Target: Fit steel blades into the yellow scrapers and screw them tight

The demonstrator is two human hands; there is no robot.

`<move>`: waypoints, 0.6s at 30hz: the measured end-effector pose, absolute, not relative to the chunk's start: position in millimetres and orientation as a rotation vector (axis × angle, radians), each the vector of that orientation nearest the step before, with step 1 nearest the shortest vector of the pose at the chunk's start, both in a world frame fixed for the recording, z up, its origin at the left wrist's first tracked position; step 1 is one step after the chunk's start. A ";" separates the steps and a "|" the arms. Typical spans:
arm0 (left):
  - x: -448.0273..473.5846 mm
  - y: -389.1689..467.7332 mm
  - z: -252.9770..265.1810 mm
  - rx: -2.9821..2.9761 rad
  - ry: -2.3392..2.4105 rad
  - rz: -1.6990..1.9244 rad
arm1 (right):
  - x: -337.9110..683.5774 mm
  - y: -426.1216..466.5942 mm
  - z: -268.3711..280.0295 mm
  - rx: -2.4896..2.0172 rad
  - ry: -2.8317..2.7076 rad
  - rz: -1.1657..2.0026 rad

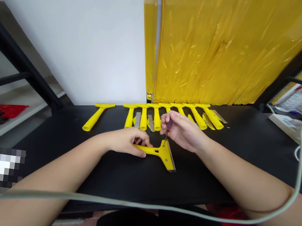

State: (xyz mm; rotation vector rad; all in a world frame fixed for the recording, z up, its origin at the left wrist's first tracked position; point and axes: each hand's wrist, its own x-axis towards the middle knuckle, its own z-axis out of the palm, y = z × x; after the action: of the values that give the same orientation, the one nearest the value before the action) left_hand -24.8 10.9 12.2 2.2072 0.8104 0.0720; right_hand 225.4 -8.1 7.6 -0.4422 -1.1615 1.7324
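Observation:
A yellow scraper [165, 155] with a metal blade along its wide end lies on the black tabletop. My left hand [129, 140] is closed around its handle from the left. In my right hand [180, 130] a small screwdriver [168, 127] with a dark reddish handle is gripped upright. Its tip meets a screw near the upper corner of the scraper's head. A second screw shows lower on the head. Behind my hands stretches a row of several yellow scraper handles [144, 117], with loose metal blades [138, 120] and yellow pieces between them.
One more yellow scraper handle [94, 117] lies apart at the left. A pale cable [133, 204] crosses in front of my forearms and curves up at the right. Behind the table [119, 183] stand a white panel [94, 38] and a yellow wrapped surface [218, 44].

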 end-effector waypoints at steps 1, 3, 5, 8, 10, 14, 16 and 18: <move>-24.7 10.9 12.2 2.206 0.811 0.075 | 225.4 -7.1 7.4 -0.455 -1.173 1.715; -24.5 11.3 12.2 2.204 0.808 0.079 | 225.1 -6.6 6.8 -0.464 -1.201 1.715; -24.3 11.9 12.1 2.201 0.802 0.072 | 224.7 -8.2 6.6 -0.444 -1.201 1.753; -24.2 12.4 11.9 2.195 0.801 0.057 | 223.8 -12.4 7.2 -0.383 -1.153 1.820; -24.5 12.5 11.6 2.195 0.802 0.060 | 223.4 -13.3 7.8 -0.370 -1.118 1.819; -25.6 12.9 10.5 2.201 0.800 0.069 | 223.4 -7.8 7.2 -0.419 -1.082 1.692; -25.9 13.2 10.1 2.199 0.801 0.065 | 224.0 -4.4 6.1 -0.440 -1.097 1.646; -26.0 13.4 10.1 2.197 0.808 0.058 | 224.6 -3.4 5.2 -0.438 -1.119 1.652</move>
State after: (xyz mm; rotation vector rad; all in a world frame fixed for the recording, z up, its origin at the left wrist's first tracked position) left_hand -26.0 13.4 10.1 2.1974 0.8077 0.0581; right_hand 224.6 -3.4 5.2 -0.4379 -1.1189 1.6515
